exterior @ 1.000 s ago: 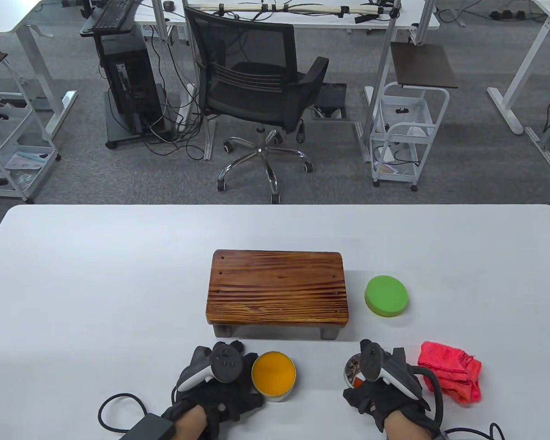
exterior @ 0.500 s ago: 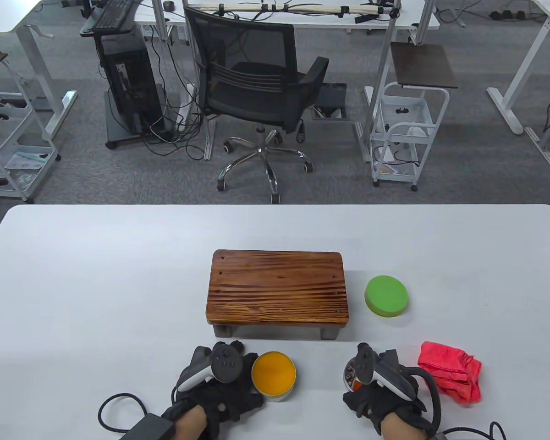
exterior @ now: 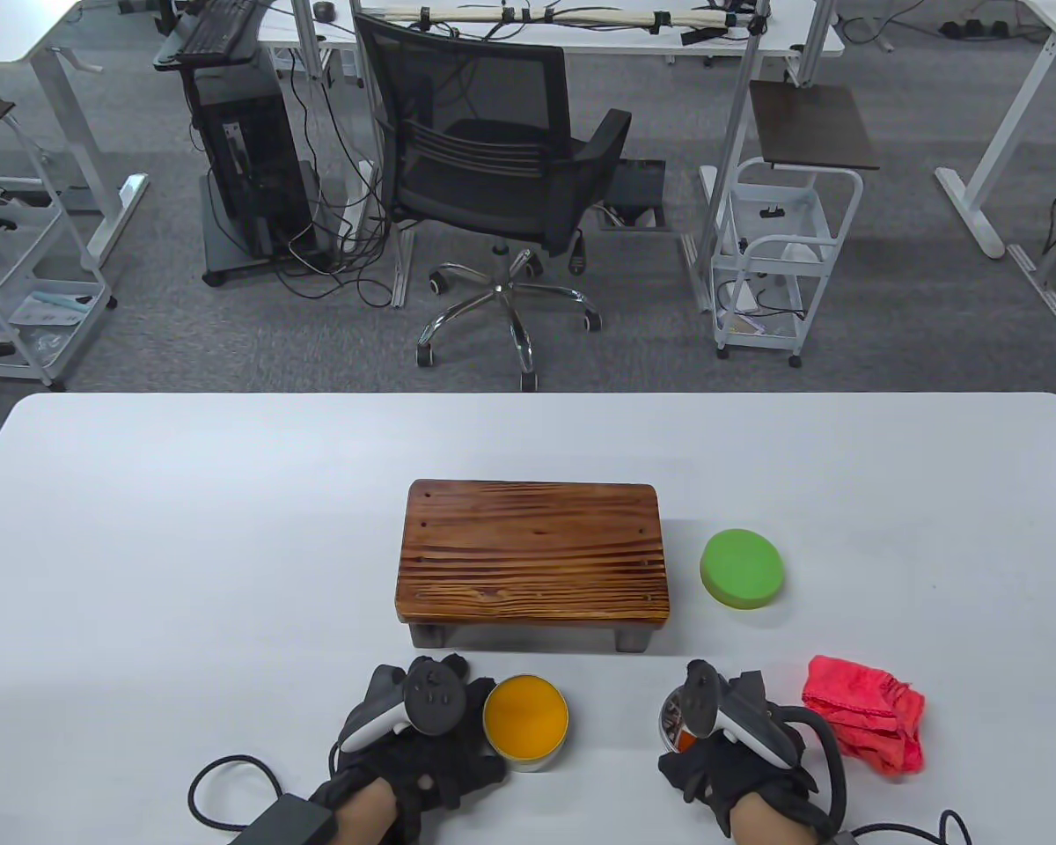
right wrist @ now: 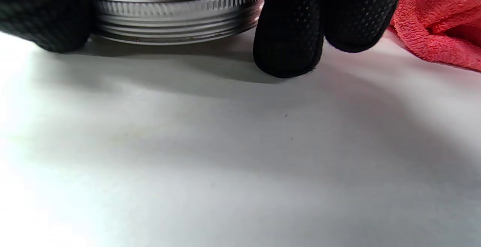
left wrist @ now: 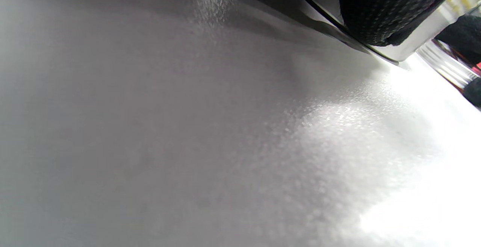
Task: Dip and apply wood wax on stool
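A dark wooden stool point(exterior: 532, 554) stands mid-table. In front of it sits an open wax tin point(exterior: 525, 720) full of orange wax. My left hand point(exterior: 431, 709) grips its left side, and the left wrist view shows a fingertip point(left wrist: 383, 10) pressed on the metal wall of the tin point(left wrist: 407, 49). My right hand point(exterior: 700, 722) lies over the tin's silver lid point(exterior: 673, 717). The lid point(right wrist: 176, 12) rests flat on the table, flanked by my thumb point(right wrist: 41, 14) and fingers point(right wrist: 289, 32). A round green sponge point(exterior: 742, 568) lies right of the stool, untouched.
A crumpled red cloth point(exterior: 862, 713) lies just right of my right hand, close to the fingers in the right wrist view point(right wrist: 439, 25). The white table point(exterior: 185, 546) extends left and behind the stool. An office chair point(exterior: 493, 176) stands beyond the far edge.
My right hand shifted slightly left over the lid, then stayed still. The left hand, tin, stool, sponge and cloth have not moved.
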